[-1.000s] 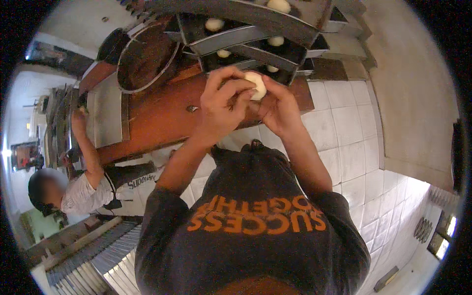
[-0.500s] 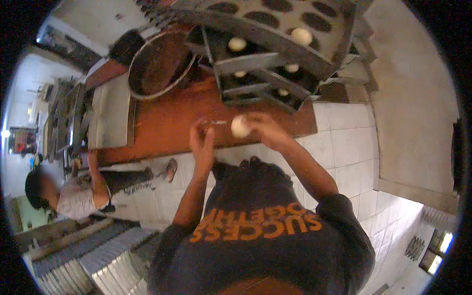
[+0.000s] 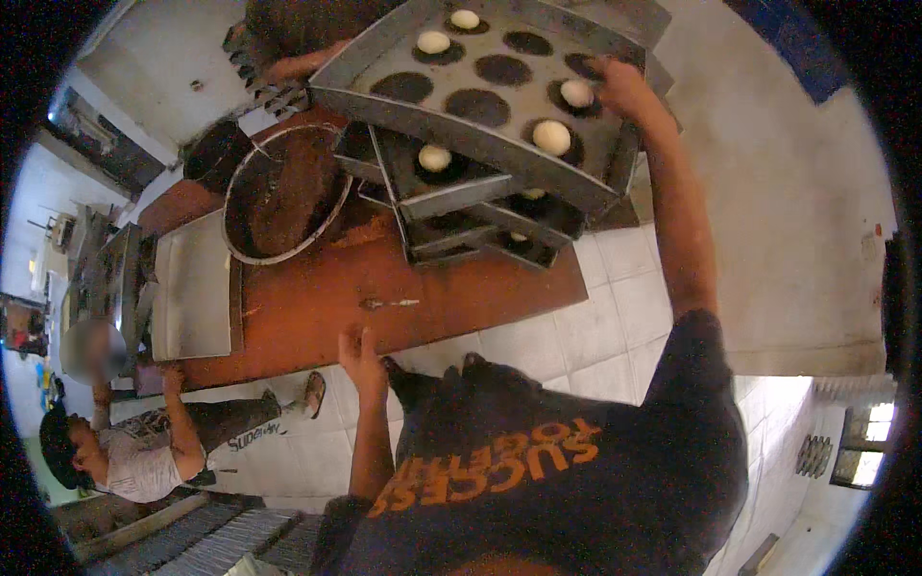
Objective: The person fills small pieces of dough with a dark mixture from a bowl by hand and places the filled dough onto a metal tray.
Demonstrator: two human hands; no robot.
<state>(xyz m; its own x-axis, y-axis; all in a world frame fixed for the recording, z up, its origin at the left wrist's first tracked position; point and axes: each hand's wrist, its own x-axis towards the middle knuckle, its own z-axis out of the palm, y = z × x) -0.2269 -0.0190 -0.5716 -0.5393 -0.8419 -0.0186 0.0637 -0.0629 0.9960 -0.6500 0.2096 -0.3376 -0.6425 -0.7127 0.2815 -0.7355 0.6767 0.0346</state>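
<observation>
My right hand (image 3: 619, 86) reaches to the upper metal tray (image 3: 432, 115), fingertips closed on a dough ball (image 3: 576, 93) at a dark round hollow on its right. Other pale balls (image 3: 551, 136) sit in hollows of that tray, and more (image 3: 434, 158) show in the staggered trays beneath. My left hand (image 3: 365, 360) is open and holds nothing, by the near edge of the reddish table (image 3: 499, 283). A small slim tool (image 3: 389, 302) lies on the table just above it.
A large round pan (image 3: 286, 192) and a pale rectangular tray (image 3: 192, 288) are on the table's left. A co-worker (image 3: 134, 451) works at lower left; another person's arm (image 3: 303, 67) shows behind the stack. A pale wall or panel (image 3: 788, 269) stands at right.
My right hand has moved up to the top tray with the ball. My left hand has left the ball and dropped back. The view has shifted, showing more of the top tray.
</observation>
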